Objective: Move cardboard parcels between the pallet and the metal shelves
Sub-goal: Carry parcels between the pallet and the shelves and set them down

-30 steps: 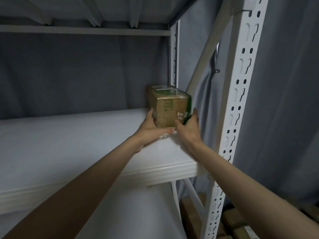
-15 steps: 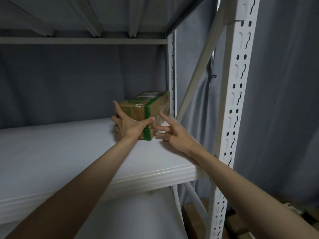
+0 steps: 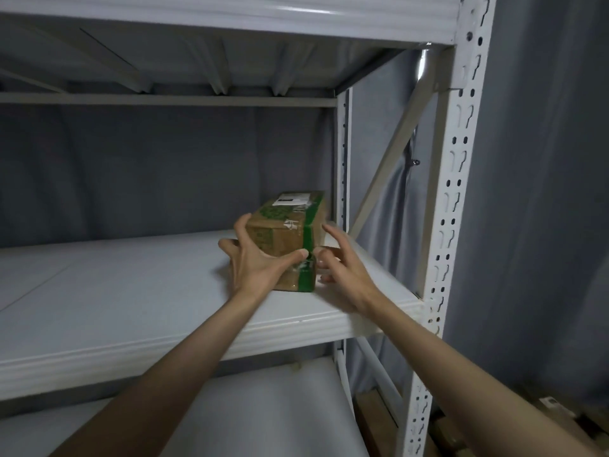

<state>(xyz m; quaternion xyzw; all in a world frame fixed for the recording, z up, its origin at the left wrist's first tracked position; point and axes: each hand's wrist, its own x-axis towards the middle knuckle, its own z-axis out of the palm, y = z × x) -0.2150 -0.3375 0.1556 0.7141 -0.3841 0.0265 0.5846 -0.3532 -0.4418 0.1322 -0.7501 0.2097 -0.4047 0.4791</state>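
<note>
A brown cardboard parcel (image 3: 291, 227) with green tape and a white label lies flat on the white metal shelf (image 3: 131, 291), close to its right rear post. My left hand (image 3: 257, 263) rests against the parcel's near left corner with fingers spread and the thumb on the front face. My right hand (image 3: 346, 272) hovers at the parcel's right front, fingers apart, fingertips at or just off the green-taped edge. Neither hand is closed around the parcel.
A perforated white upright (image 3: 445, 225) and a diagonal brace (image 3: 389, 173) stand just right of the parcel. Another shelf board (image 3: 230, 14) hangs overhead, and a lower shelf (image 3: 247, 410) lies beneath. Grey curtain covers the back and right. Cardboard parcels (image 3: 553, 405) lie low at the right.
The upright parcel held in both hands a second ago now lies flat, farther back on the shelf. Both hands have opened; the view has tilted up.
</note>
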